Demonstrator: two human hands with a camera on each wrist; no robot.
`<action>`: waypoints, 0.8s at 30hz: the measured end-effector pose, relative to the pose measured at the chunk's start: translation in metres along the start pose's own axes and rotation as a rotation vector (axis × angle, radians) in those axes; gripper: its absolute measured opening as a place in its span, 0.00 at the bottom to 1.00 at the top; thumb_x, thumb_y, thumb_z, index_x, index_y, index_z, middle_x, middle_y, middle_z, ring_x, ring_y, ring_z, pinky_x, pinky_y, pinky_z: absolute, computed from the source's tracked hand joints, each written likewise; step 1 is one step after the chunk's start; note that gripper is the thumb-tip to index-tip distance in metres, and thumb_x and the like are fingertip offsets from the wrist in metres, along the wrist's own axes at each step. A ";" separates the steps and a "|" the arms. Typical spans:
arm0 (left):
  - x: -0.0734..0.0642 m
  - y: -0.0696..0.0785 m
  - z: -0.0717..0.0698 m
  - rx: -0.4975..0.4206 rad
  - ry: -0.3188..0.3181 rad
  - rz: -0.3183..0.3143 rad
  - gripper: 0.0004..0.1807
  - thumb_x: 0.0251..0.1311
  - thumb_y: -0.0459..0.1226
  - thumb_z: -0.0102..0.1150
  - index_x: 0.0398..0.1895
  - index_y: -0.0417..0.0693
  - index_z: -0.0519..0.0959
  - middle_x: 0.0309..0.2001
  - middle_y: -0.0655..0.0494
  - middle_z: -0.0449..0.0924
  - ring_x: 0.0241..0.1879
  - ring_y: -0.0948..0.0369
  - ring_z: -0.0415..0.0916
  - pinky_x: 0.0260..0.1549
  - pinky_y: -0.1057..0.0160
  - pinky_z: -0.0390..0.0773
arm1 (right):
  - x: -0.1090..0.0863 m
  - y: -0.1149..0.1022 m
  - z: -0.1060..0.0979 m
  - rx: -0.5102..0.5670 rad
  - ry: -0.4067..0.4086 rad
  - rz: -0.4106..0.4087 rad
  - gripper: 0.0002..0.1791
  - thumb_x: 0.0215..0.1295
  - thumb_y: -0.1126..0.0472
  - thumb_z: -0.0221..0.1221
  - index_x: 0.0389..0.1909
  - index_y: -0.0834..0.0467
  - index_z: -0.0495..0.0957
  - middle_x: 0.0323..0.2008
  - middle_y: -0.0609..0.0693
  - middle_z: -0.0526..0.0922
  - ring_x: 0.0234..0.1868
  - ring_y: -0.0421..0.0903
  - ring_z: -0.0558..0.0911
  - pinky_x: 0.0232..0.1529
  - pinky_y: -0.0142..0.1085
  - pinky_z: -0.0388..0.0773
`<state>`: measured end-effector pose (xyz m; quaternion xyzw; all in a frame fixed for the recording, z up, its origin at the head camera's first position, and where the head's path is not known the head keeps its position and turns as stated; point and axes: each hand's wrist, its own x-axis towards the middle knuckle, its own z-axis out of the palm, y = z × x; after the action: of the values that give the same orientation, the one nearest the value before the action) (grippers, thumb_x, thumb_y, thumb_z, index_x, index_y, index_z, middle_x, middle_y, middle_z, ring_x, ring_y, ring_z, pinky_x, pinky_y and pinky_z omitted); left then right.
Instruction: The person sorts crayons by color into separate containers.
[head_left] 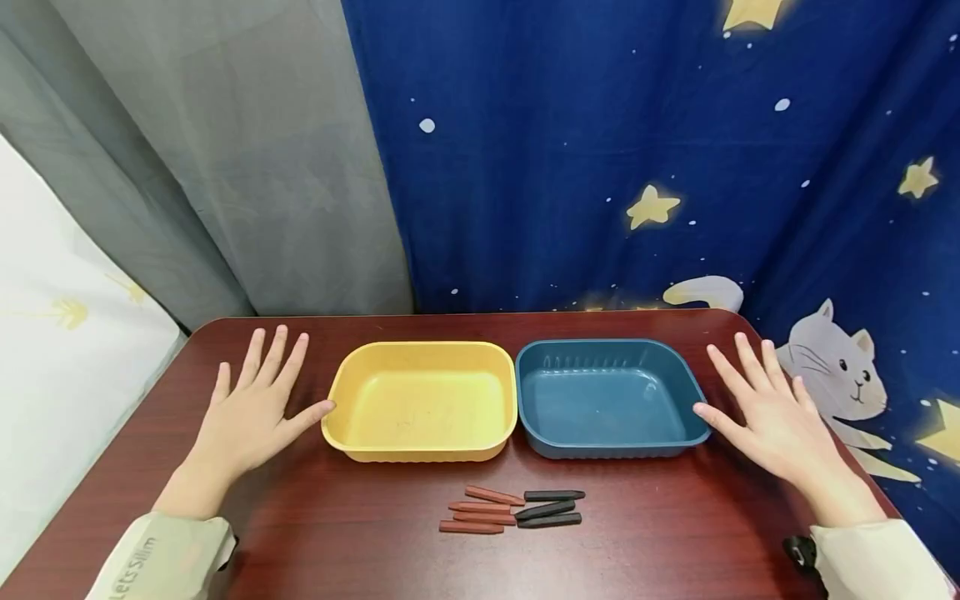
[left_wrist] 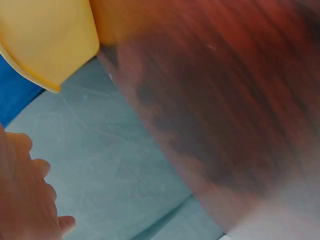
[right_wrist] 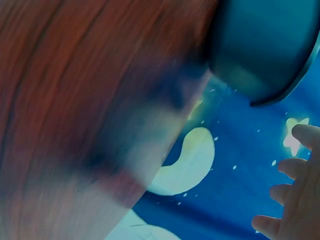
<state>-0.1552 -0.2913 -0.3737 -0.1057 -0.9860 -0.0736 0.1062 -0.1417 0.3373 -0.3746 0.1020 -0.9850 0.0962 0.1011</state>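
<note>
My left hand [head_left: 251, 418] is spread with straight fingers, its thumb tip at the left rim of a yellow plastic basin [head_left: 420, 456]. On the other side my right hand [head_left: 783, 429] is spread too, its thumb tip by the right rim of a dark blue basin [head_left: 615, 452]. Neither hand holds anything. In front of the basins lie several reddish-brown crayons [head_left: 471, 527] and three black crayons [head_left: 550, 521], side by side in a small group. The wrist views show the left fingers [left_wrist: 41, 168] and right fingers [right_wrist: 287, 168] at the frame edges, near each basin.
Both basins stand close together on a dark red wooden table [head_left: 360, 533]. Behind the table hang a grey curtain [head_left: 300, 183] and a blue curtain [head_left: 525, 167] with stars. A white cloth [head_left: 67, 358] hangs at the left.
</note>
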 end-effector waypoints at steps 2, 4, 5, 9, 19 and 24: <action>0.003 0.005 0.001 -0.003 0.002 0.014 0.53 0.63 0.68 0.48 0.81 0.60 0.36 0.81 0.55 0.27 0.80 0.53 0.17 0.68 0.25 0.35 | 0.000 -0.006 0.000 0.011 0.006 -0.019 0.47 0.68 0.36 0.54 0.80 0.46 0.44 0.81 0.58 0.36 0.80 0.58 0.27 0.69 0.74 0.34; 0.005 0.009 0.001 -0.002 0.001 0.028 0.53 0.63 0.68 0.48 0.81 0.60 0.36 0.81 0.56 0.27 0.80 0.53 0.17 0.67 0.25 0.37 | 0.000 -0.012 0.000 0.015 0.014 -0.036 0.47 0.68 0.36 0.55 0.80 0.46 0.44 0.81 0.57 0.37 0.80 0.58 0.29 0.69 0.74 0.35; 0.006 0.012 0.001 -0.003 -0.001 0.033 0.53 0.63 0.68 0.48 0.81 0.60 0.36 0.81 0.56 0.27 0.80 0.53 0.18 0.67 0.25 0.38 | -0.001 -0.015 0.000 0.016 0.015 -0.042 0.47 0.68 0.36 0.55 0.80 0.45 0.44 0.81 0.56 0.37 0.80 0.58 0.29 0.69 0.74 0.36; 0.011 0.020 0.003 -0.015 -0.010 0.055 0.54 0.63 0.68 0.48 0.81 0.59 0.35 0.81 0.58 0.27 0.80 0.54 0.18 0.68 0.25 0.40 | 0.000 -0.027 -0.001 0.008 0.028 -0.066 0.47 0.66 0.36 0.56 0.80 0.42 0.45 0.81 0.53 0.40 0.81 0.59 0.34 0.67 0.75 0.46; 0.018 0.037 0.005 -0.062 -0.032 0.080 0.55 0.62 0.69 0.50 0.81 0.57 0.36 0.82 0.57 0.31 0.81 0.53 0.24 0.68 0.27 0.48 | 0.005 -0.064 0.003 0.000 0.070 -0.160 0.46 0.64 0.37 0.60 0.79 0.44 0.52 0.77 0.58 0.56 0.78 0.63 0.52 0.59 0.70 0.67; 0.019 0.042 0.010 -0.122 -0.078 0.106 0.55 0.62 0.67 0.52 0.81 0.50 0.40 0.82 0.50 0.35 0.81 0.50 0.31 0.68 0.29 0.52 | 0.007 -0.085 0.006 0.021 0.080 -0.211 0.45 0.64 0.38 0.61 0.78 0.47 0.55 0.76 0.56 0.59 0.77 0.63 0.55 0.59 0.66 0.70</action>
<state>-0.1664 -0.2457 -0.3738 -0.1668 -0.9760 -0.1238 0.0649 -0.1310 0.2533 -0.3648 0.2021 -0.9629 0.0994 0.1486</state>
